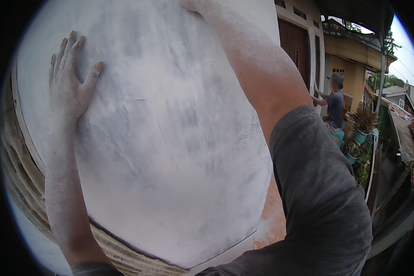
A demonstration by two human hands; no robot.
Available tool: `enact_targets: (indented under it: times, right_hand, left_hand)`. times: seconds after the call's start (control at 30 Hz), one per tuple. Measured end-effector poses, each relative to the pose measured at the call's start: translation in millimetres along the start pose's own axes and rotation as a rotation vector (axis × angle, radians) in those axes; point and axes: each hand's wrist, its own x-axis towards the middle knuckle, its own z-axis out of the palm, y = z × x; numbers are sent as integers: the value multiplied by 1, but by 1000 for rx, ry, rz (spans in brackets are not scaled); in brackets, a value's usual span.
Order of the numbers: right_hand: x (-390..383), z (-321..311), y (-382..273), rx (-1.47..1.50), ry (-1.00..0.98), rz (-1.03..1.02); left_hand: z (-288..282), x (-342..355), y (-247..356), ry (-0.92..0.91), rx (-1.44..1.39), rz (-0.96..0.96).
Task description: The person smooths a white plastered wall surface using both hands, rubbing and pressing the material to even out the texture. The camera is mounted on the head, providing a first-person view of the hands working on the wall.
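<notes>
A large wall (170,138) with a patchy white and grey coating fills the middle of the view. My left hand (73,76) lies against its left part, fingers stretched upward and thumb apart, with nothing held. White dust covers that hand and forearm. My right arm reaches up across the wall's right side, also dusted white. Only the wrist end of my right hand (192,4) shows at the top edge, close to the wall. Its fingers, and anything in them, are out of the picture.
Ridged grey-brown material (21,154) borders the wall at lower left. An orange-brown tiled floor (273,209) shows at lower right. Farther right, a person in a cap (336,103) reaches toward another wall beside a dark door (295,50). Potted plants (361,133) stand behind that person.
</notes>
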Motion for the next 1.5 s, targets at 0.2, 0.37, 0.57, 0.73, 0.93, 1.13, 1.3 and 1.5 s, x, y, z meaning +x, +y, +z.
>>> enact_targets:
  times: [0.2, 0.37, 0.57, 0.73, 0.93, 1.13, 1.3, 1.5]
  right_hand:
    - [-321, -11, -90, -206, -86, -174]
    - [-317, -26, -69, -69, -548, -115]
    - [-1, -3, -28, -138, 94, -91]
    - [-189, 5, -121, -2, -40, -80]
    - [-348, 9, -132, 8, -275, -265]
    - [-33, 20, -97, -17, 36, -212]
    - [-166, 16, -134, 36, 15, -215]
    - [-375, -10, -149, -29, -385, -346]
  left_hand:
    - [-12, -7, 11, -64, -20, -35]
    - [-17, -13, 25, -87, 2, -101]
    - [-22, -15, 11, -206, 6, -56]
    - [-34, -38, 9, -192, -26, -1]
    - [-38, -61, 19, -226, -40, 0]
    - [-32, -61, 10, -180, -100, 25]
    - [-37, -66, 5, -213, -125, 56]
    - [-46, -75, 13, -259, -105, 27]
